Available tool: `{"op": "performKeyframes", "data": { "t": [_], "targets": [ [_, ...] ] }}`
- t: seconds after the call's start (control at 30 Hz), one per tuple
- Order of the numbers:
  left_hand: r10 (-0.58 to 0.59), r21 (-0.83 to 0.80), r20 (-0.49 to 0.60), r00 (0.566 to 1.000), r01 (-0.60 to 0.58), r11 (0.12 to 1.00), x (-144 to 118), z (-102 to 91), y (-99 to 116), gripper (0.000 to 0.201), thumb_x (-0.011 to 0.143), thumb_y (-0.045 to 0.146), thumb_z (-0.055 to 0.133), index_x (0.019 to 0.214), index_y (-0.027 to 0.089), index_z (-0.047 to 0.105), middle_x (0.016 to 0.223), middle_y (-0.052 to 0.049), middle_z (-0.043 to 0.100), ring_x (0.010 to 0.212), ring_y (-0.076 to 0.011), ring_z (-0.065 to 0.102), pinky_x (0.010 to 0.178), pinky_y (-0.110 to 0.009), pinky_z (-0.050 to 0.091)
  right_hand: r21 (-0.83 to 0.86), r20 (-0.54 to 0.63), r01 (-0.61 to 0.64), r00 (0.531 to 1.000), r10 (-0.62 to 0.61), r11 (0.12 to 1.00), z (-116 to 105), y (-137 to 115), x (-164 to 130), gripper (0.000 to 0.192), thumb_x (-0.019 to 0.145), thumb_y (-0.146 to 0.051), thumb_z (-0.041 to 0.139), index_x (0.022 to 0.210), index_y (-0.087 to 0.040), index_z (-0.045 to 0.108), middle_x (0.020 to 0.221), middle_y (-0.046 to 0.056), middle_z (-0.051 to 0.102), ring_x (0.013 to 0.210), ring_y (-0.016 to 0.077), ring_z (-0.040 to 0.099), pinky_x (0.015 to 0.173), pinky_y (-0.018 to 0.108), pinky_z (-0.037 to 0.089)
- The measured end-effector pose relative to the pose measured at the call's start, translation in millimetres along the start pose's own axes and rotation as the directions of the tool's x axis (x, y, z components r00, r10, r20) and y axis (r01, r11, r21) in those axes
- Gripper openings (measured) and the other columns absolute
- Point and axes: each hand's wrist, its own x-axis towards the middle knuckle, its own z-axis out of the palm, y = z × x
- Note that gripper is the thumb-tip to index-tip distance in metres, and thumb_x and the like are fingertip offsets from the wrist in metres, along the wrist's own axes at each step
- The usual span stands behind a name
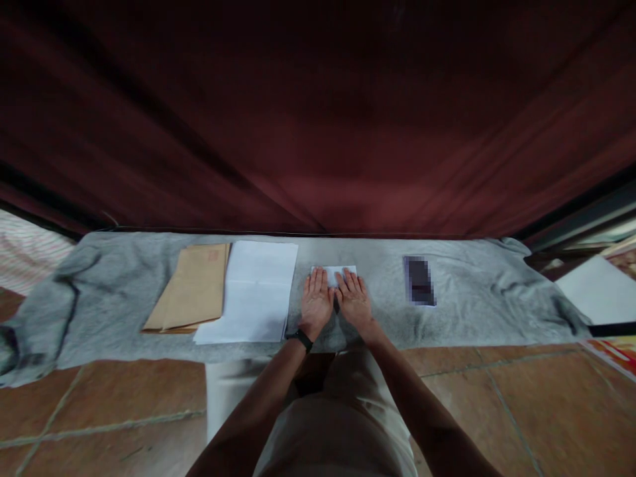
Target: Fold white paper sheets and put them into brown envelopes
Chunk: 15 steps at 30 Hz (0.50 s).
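Observation:
A small piece of white paper [334,273], apparently folded, lies on the grey cloth straight in front of me. My left hand [316,299] presses flat on its left part, fingers stretched forward. On the right part rests my right hand [353,297], also flat with its fingers out. The thumbs come close together over the paper, and the palms hide most of its near side. Just left of my left hand is a stack of white paper sheets [261,285]. Brown envelopes [196,285] overlap that stack's left edge.
A dark, pixelated flat object [420,281] lies to the right on the grey cloth [477,298]. Behind the cloth-covered surface rises a dark red curtain-like sheet [318,159]. Tiled floor [124,404] shows below the near edge. A white panel [601,288] stands at far right.

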Motion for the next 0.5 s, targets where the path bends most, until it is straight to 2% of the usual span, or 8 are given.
{"op": "performKeyframes", "data": {
  "t": [0.07,0.17,0.37,0.5],
  "targets": [
    [0.024,-0.005,0.020,1.000,-0.024,1.000,5,0.3,2,0.060,0.104,0.033,0.026,0.158,0.008,0.031,0.166,-0.014,0.031,0.157,-0.0243,0.020,0.128,-0.046,0.020,-0.007,0.000,0.001,1.000,-0.001,1.000,0,0,0,0.049,0.107,-0.030,0.037,0.154,-0.018,0.046,0.161,0.015,0.041,0.149,0.0279,0.036,0.120,0.049,0.027],
    [0.001,0.014,0.023,1.000,-0.002,1.000,11,2.0,0,0.062,0.104,0.037,0.027,0.157,0.005,0.033,0.166,-0.016,0.030,0.157,-0.0255,0.019,0.128,-0.045,0.019,-0.016,0.000,0.000,1.000,0.000,1.000,0,0,1,0.049,0.107,-0.031,0.037,0.154,-0.019,0.046,0.161,0.014,0.041,0.148,0.0279,0.037,0.120,0.049,0.026],
    [-0.021,0.053,-0.006,1.000,0.022,0.998,10,7.2,-12,0.064,0.105,0.040,0.028,0.156,0.001,0.033,0.166,-0.020,0.029,0.157,-0.0272,0.020,0.128,-0.045,0.019,0.005,-0.055,-0.042,0.998,0.042,0.999,4,0,-1,0.052,0.107,-0.038,0.042,0.154,-0.017,0.046,0.161,0.018,0.040,0.147,0.0321,0.038,0.119,0.053,0.026],
    [-0.007,0.044,-0.036,0.999,0.008,0.999,9,9.3,-14,0.063,0.105,0.039,0.027,0.156,0.002,0.033,0.165,-0.019,0.030,0.156,-0.0271,0.021,0.127,-0.046,0.021,0.012,-0.077,-0.085,0.993,0.086,0.996,8,4,-5,0.052,0.107,-0.035,0.039,0.155,-0.014,0.042,0.161,0.018,0.040,0.147,0.0326,0.038,0.120,0.054,0.023]
  ]
}}
